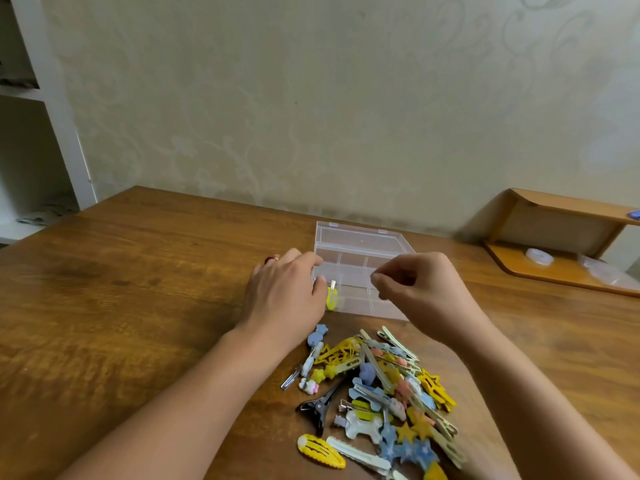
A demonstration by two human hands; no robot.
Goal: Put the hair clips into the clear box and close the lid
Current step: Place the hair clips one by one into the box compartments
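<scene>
A clear box (367, 308) with several compartments sits on the wooden table (138, 289), its lid (360, 235) lying open flat behind it. One yellow hair clip (331, 298) stands in the front-left compartment. My left hand (284, 289) grips the box's left side, thumb at the front corner. My right hand (419, 289) hovers over the box's right half with thumb and curled fingers pinched together; no clip shows between them. A pile of hair clips (381, 386), mostly yellow, blue and pale green, lies in front of the box between my forearms.
A black claw clip (317, 407) and a yellow snap clip (320, 450) lie at the pile's near-left edge. A wooden shelf unit (554, 233) stands at the right with clear plastic items (538, 256) on it. White shelving (52, 133) is at far left. A wall runs behind the table.
</scene>
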